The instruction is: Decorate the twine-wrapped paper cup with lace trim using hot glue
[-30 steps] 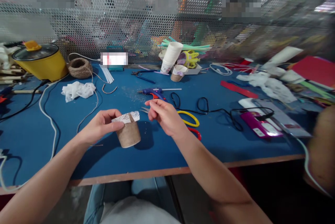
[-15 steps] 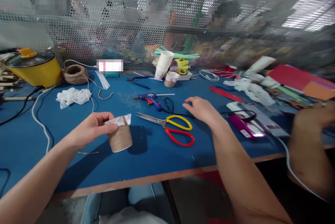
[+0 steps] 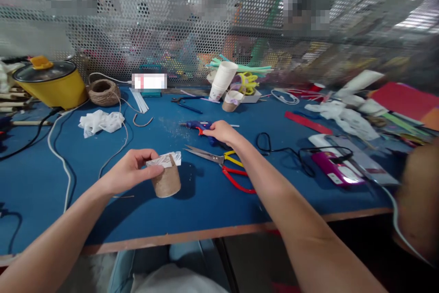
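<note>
My left hand point(image 3: 132, 172) is closed on a paper cup wrapped in brown twine point(image 3: 167, 178), holding it a little above the blue table point(image 3: 192, 210) by its white rim. My right hand point(image 3: 221, 132) reaches forward and closes over the handle of the blue glue gun point(image 3: 195, 125), which lies on the table with its black cord point(image 3: 274, 146) trailing right. Yellow and red scissors point(image 3: 222, 165) lie just under my right forearm.
At the back stand a stack of white paper cups point(image 3: 222, 79), a ball of twine point(image 3: 104, 92), a yellow pot point(image 3: 51, 83) and a crumpled white cloth point(image 3: 101, 120). A pink device point(image 3: 338, 169) and scattered papers lie right. Another person's arm point(image 3: 420, 201) shows at the right edge.
My right hand swung out to the right over the cord, then came back left and forward onto the glue gun. The left hand kept holding the twine cup in place.
</note>
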{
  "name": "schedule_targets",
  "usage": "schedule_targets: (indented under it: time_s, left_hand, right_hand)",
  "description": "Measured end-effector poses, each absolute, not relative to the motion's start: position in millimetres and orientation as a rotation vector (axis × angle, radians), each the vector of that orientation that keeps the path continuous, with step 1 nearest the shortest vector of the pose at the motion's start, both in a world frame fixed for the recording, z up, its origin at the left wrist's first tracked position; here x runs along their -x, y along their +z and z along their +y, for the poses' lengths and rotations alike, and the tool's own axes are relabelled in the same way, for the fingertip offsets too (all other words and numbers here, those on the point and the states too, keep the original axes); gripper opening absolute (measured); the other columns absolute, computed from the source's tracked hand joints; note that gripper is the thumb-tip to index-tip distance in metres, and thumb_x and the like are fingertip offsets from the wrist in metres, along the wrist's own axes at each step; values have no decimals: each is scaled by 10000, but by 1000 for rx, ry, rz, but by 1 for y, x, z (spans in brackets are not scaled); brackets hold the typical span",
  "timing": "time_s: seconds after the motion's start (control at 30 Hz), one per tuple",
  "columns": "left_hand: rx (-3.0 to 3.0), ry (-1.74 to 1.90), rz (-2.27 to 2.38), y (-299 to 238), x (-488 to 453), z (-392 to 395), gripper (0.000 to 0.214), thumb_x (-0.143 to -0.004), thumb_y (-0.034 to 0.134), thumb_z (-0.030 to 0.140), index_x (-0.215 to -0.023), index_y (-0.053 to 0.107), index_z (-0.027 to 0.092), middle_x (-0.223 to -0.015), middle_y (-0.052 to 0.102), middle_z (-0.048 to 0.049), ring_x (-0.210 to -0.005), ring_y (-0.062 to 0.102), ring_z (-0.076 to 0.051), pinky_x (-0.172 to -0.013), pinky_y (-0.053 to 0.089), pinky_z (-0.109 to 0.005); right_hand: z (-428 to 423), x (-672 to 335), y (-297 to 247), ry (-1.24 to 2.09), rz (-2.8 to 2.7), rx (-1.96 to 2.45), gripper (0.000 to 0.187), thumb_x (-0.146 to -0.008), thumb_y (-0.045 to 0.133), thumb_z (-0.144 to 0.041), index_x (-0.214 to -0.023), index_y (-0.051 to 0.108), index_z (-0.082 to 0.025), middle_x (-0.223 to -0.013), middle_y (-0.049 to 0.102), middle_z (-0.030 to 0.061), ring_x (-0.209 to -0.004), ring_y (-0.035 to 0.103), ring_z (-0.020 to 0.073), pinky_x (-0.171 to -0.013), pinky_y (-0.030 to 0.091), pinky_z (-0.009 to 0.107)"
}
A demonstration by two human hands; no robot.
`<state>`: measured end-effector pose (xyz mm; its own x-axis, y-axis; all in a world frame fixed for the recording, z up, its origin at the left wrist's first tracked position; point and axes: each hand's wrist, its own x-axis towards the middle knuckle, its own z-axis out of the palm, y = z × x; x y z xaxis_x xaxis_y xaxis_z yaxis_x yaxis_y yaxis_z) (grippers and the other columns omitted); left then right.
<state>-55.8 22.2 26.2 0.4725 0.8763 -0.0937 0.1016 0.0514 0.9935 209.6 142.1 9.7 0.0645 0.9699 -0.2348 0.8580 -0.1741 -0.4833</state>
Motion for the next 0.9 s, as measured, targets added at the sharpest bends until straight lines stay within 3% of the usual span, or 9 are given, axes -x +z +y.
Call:
schedule_targets:
  time_s: [0.1, 0.2, 0.47, 0.6, 0.7, 0.9]
  left_hand:
    - [-1436, 752, 923, 22, 57, 21, 281, -738, 668, 377, -647, 548, 140, -607, 529, 17, -570, 433, -98, -541, 368, -211]
    - [-1462, 760, 922, 20, 58, 20, 266, -760, 651, 359, -657, 552, 135, -620, 529, 13, -580, 425, -96, -543, 360, -207]
    - [-1534, 839, 1045, 16, 55, 18, 233, -780, 605, 342, -680, 555, 137, -658, 532, 3, -622, 435, -113, -591, 367, -228]
    - [-1599, 869, 1184, 15, 49, 18, 220, -782, 585, 337, -687, 575, 139, -653, 546, 1, -635, 456, -123, -624, 374, -240]
    - [-1566, 880, 1322, 16, 46, 19, 248, -765, 593, 374, -689, 596, 137, -628, 545, 6, -610, 448, -121, -596, 361, -234]
    - [-1340, 820, 1383, 22, 48, 20, 332, -677, 665, 467, -639, 605, 142, -572, 541, 17, -541, 441, -107, -517, 332, -213]
  right_hand:
    - [136, -216, 8, 830, -1683, 2072, 174, -739, 685, -250, -679, 632, -96, -640, 621, 38, -627, 581, 153, -538, 439, 250]
    - [131, -217, 8, 991, -1508, 1957, 148, -687, 682, -216, -607, 607, -117, -516, 585, 31, -495, 524, 121, -443, 371, 228]
    - [76, -210, 41, 1233, -1285, 1433, 183, -712, 606, -315, -631, 540, -165, -492, 496, -28, -441, 456, 78, -453, 397, 216]
    - [30, -195, 48, 1306, -1469, 1046, 133, -734, 614, -296, -770, 648, -172, -675, 632, 20, -424, 442, 67, -399, 364, 218]
    - [15, -184, 41, 1300, -1655, 1095, 105, -732, 638, -268, -744, 665, -167, -664, 632, 25, -476, 507, 96, -427, 404, 229]
    - [25, -184, 27, 1259, -1436, 1172, 185, -788, 609, -341, -796, 619, -156, -505, 525, -32, -454, 482, 94, -475, 433, 241]
